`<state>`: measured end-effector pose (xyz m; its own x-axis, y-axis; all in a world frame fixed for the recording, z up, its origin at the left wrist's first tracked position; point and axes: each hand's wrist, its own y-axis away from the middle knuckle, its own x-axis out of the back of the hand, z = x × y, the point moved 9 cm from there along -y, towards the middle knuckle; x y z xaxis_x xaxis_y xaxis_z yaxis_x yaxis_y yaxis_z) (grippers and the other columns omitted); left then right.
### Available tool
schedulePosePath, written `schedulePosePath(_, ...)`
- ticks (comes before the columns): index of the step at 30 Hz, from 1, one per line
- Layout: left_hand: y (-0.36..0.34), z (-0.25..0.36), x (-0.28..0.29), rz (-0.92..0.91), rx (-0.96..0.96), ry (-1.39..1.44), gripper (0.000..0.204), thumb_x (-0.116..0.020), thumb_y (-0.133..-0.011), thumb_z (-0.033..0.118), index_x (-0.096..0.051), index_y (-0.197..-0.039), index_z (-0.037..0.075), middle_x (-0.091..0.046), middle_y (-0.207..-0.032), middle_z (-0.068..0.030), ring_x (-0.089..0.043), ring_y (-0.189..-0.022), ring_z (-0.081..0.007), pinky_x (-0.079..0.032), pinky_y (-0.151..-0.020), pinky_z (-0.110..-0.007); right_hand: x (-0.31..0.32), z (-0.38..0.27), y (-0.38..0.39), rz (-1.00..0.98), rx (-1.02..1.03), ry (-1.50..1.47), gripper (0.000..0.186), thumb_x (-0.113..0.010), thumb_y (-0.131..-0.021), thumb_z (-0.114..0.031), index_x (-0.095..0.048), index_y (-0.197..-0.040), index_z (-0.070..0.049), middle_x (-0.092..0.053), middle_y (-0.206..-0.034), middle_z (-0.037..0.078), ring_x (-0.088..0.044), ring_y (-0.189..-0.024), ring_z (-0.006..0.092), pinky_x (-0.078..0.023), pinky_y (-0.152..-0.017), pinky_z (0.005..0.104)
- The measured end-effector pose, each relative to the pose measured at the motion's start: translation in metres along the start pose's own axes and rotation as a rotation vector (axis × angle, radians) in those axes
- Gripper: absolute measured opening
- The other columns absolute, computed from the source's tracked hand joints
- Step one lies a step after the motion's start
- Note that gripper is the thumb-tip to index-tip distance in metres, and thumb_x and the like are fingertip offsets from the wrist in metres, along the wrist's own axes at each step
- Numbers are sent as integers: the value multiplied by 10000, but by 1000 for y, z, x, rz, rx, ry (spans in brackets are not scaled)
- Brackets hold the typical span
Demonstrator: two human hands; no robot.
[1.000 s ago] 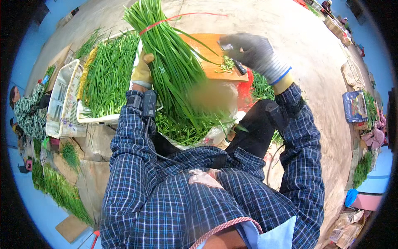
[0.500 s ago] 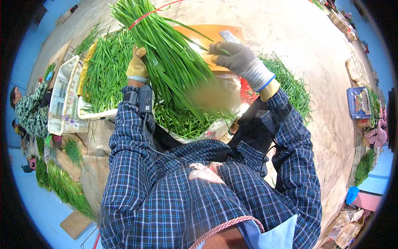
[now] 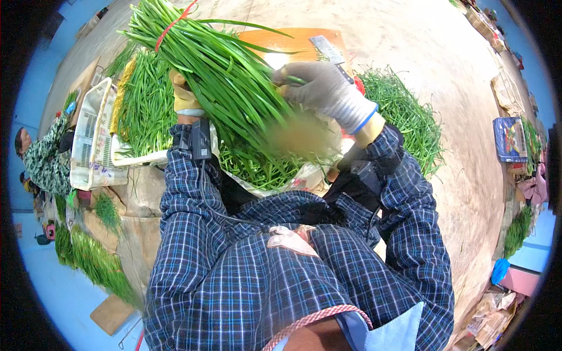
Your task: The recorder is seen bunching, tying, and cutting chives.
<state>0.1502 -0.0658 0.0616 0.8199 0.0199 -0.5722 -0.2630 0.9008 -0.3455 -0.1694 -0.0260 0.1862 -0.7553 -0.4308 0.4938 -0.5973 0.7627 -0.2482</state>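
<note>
In the head view, my left hand (image 3: pixel 186 96), in a yellow-and-grey work glove at the upper left of the frame, is clenched around the left side of a thick bundle of long, flat green leaves (image 3: pixel 228 76). The bundle slants from the top edge, left of centre, down toward the middle of the frame, and a thin red tie (image 3: pixel 175 24) circles it near its upper end. A blurred brownish patch hides part of its lower right side.

My right hand (image 3: pixel 328 90), in a grey knitted glove with a blue-edged cuff, is right of centre in the upper half. Its fingers are drawn together on a thin green stalk (image 3: pixel 295 79) at the bundle's right edge; I cannot tell whether they also press on the bundle itself.

Beyond my right hand, at the upper centre, an orange rectangular board (image 3: pixel 293 38) carries a knife with a flat grey metal blade (image 3: pixel 326 49) and a dark handle. Right of that hand, a loose heap of thin green leaves (image 3: pixel 404 117) spreads over the pale floor (image 3: pixel 462 128).

At the upper left, a white plastic basket (image 3: pixel 146 158) is filled with green leaves, and a slatted white crate (image 3: pixel 82 152) stands just left of it. More loose leaves (image 3: pixel 257 169) lie below the bundle, near the centre. At the far left edge sits a person in patterned green clothing (image 3: pixel 47 167).
</note>
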Motion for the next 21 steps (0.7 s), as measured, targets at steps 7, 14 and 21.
schedulePosePath(7,3,8,-60,-270,116,247,548,-656,-763,392,-557,-1163,31,-622,-1126,-140,-624,-948,-316,-550,-803,-440,-17,-11,-14,128,18,415,289,-724,-759,-300,-687,-1021,-184,-681,-861,134,-657,-742,273,-524,-680,336)
schedulePosePath(14,11,-7,-31,-80,55,125,642,-657,-828,421,-451,-1291,27,-546,-1249,-152,-586,-1035,-309,-524,-879,-438,-8,25,-9,-134,-430,-467,316,-742,-805,-229,-670,-1056,-51,-649,-744,23,-590,-644,84,-476,-564,227)
schedulePosePath(21,6,-28,36,58,-26,3,305,-568,-890,197,-558,-1149,37,-615,-1114,-105,-610,-917,-222,-540,-777,-345,7,10,-22,-9,-221,-107,354,-718,-812,-167,-645,-1136,-44,-646,-815,0,-552,-668,62,-471,-567,222)
